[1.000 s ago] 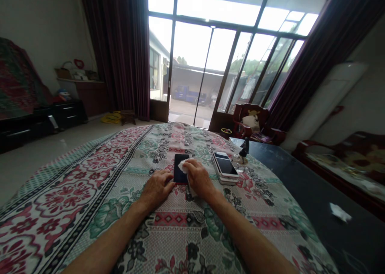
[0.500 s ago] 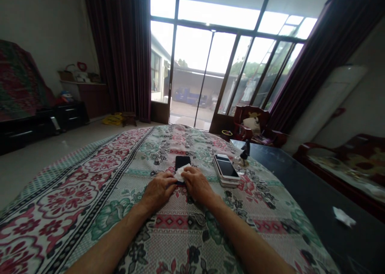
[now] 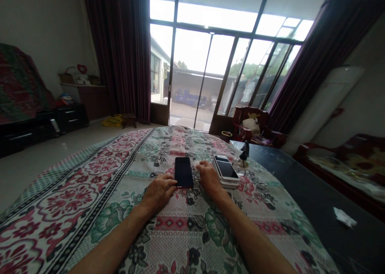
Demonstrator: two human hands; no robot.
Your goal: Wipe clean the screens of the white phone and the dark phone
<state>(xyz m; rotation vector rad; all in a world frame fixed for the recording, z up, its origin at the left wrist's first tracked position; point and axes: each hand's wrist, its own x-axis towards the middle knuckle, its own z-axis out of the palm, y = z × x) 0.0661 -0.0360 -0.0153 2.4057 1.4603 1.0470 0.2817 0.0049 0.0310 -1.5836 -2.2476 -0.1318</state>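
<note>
A dark smartphone (image 3: 183,173) with a reddish lower edge lies face up on the flowered tablecloth (image 3: 171,242). At its lower left edge, my left hand (image 3: 161,189) presses curled fingertips against the phone and holds it in place. My right hand (image 3: 209,179) is to the right of the phone, apart from it, with its fingers pinched together. A bit of white tissue (image 3: 197,165) shows at those fingertips; most of it is hidden by the hand. Just beyond my right hand lies a stack of white-edged phones or tablets (image 3: 227,169).
A small dark figurine (image 3: 245,151) on a clear base stands behind the stack. To the right is a dark table (image 3: 300,181) with a crumpled tissue (image 3: 345,218) on it. A wooden armchair (image 3: 252,123) and glass doors (image 3: 192,93) are at the back.
My right hand has moved off the phone to the right, taking the tissue with it, so the whole dark screen now shows. The left hand has stayed at the phone's edge.
</note>
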